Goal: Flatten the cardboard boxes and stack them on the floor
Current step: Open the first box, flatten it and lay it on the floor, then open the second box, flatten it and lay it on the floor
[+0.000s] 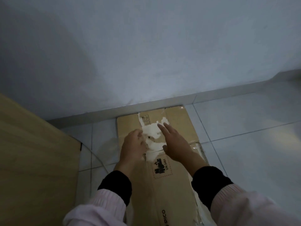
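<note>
Box (156,160) lies flat on floor (244,144); left hand (133,147) curled, right hand (175,142) spread, both gripping nothing. You press next, I'd say

One brown cardboard box (177,128), flattened, lies on the tiled floor with its far edge against the skirting. Torn white label remnants mark its middle. A printed "UN 3481" battery mark sits nearer the camera.
</note>
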